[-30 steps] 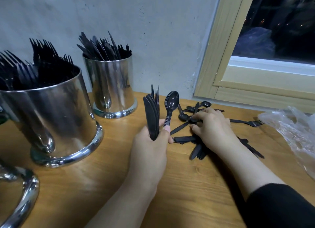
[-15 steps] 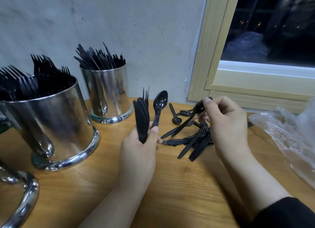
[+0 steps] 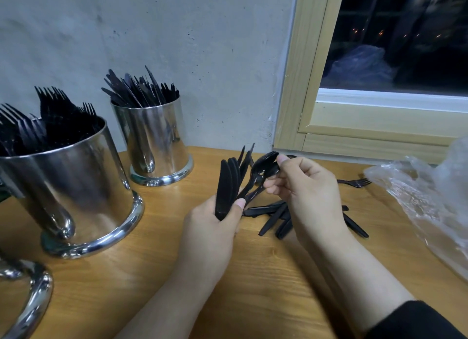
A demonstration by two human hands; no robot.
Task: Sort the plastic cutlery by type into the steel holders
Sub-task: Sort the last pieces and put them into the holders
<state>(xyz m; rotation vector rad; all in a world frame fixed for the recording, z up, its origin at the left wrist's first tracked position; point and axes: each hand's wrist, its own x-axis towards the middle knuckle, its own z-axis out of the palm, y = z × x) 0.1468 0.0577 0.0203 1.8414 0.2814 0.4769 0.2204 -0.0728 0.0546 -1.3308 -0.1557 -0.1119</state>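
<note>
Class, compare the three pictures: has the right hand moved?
Yes. The right hand has lifted off the loose cutlery pile on the table and swung left, bringing a spoon to the left hand's bundle.

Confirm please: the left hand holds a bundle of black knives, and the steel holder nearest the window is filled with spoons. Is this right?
Not quite. The head view shows the steel holder nearest the window filled with black knives, blades up, not spoons. The rest stands: the left hand holds a bundle of black knives.
</note>
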